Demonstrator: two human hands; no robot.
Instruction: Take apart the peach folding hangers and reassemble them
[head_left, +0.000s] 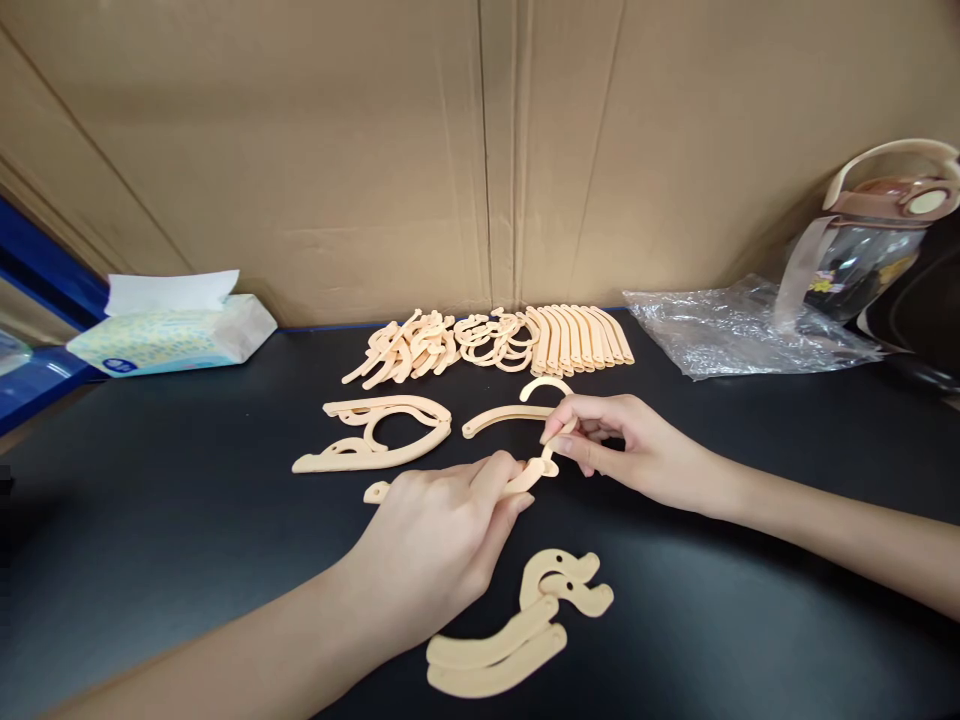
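Note:
My left hand (450,530) is wrapped round a beige curved hanger arm (525,478), whose holed end sticks out to the left of my knuckles. My right hand (607,435) pinches a small beige hanger piece (551,452) against the arm's right end; the fingers partly hide its shape. Just behind lie another curved arm (502,415) and a hook piece (545,386). A folded hanger (390,459) rests to the left. Nearer me are two loose curved arms (495,660) with two hook-like pieces (559,575) touching them.
Along the back of the black table (187,500) lie a pile of small pieces (420,345), several rings or hooks (495,340) and a row of curved arms (581,338). A tissue pack (172,335) stands left. A clear plastic bag (735,325) and a bottle (862,260) are right. Cardboard (337,150) rises behind.

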